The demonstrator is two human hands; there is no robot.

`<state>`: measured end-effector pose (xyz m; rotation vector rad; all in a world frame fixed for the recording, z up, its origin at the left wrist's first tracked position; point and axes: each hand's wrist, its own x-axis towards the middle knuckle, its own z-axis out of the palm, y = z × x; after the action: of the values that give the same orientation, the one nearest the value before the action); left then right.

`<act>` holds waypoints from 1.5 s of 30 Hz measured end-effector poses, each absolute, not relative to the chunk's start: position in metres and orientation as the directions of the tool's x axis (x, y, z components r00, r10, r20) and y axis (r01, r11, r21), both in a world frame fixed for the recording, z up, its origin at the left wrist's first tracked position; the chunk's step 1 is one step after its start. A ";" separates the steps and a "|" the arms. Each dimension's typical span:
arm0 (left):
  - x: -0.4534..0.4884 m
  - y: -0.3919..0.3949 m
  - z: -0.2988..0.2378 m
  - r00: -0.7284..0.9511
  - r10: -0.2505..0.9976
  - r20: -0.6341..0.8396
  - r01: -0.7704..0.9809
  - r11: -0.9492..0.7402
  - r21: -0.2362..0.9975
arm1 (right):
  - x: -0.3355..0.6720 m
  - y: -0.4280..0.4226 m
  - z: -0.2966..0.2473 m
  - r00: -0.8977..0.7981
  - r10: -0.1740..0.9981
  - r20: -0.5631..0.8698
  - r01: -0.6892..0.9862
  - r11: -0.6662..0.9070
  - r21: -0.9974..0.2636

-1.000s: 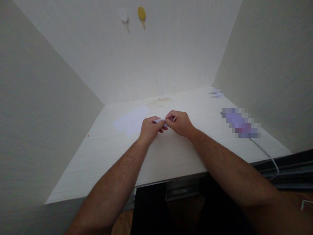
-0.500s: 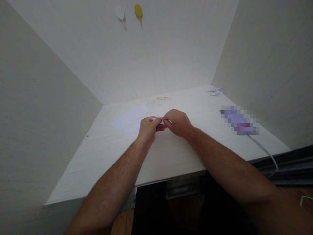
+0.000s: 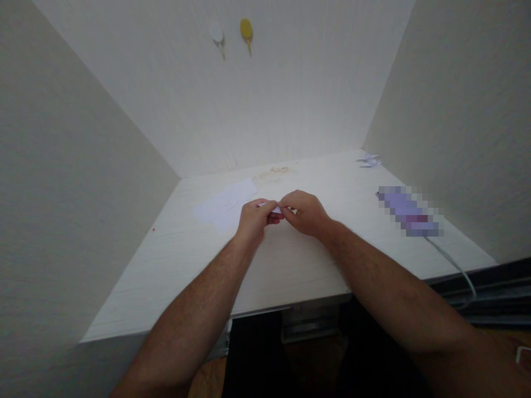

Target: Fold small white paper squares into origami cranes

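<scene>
My left hand (image 3: 254, 219) and my right hand (image 3: 304, 213) meet over the middle of a white desk (image 3: 174, 260). Both pinch a small folded piece of white paper (image 3: 275, 209) between thumb and fingers, just above the desk top. Only a thin sliver of the paper shows between the fingertips. Flat white paper sheets (image 3: 226, 202) lie on the desk just behind and left of my left hand.
A small folded paper figure (image 3: 369, 161) sits at the desk's far right corner. A blurred purple object (image 3: 409, 211) with a white cable (image 3: 454, 264) lies on the right. Walls close in on three sides; two hooks, white (image 3: 217, 34) and yellow (image 3: 246, 30), hang on the back wall.
The hands have stayed together on the folded paper, with small finger shifts. The view has wobbled slightly.
</scene>
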<state>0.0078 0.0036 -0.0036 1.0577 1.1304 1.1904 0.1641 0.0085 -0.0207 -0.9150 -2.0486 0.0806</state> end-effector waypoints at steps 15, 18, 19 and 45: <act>-0.001 0.004 -0.002 0.063 0.985 0.159 0.223 -0.169 0.960 | 0.164 0.012 -0.018 -0.132 0.871 0.474 0.358 0.488 -0.796; -0.002 0.004 -0.002 0.053 0.972 0.230 0.296 -0.235 0.926 | 0.166 0.013 -0.017 -0.159 0.837 0.524 0.418 0.538 -0.732; -0.003 0.004 -0.003 0.055 0.967 0.248 0.313 -0.253 0.915 | 0.166 0.013 -0.017 -0.163 0.829 0.535 0.431 0.548 -0.717; -0.002 0.002 0.004 0.103 0.978 0.179 0.217 -0.197 0.956 | 0.161 0.007 -0.013 -0.079 0.929 0.361 0.281 0.368 -0.886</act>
<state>-0.0022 0.0015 0.0036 1.5589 1.2151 1.1683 0.1612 0.0073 -0.0134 -1.1106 -1.5943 0.7840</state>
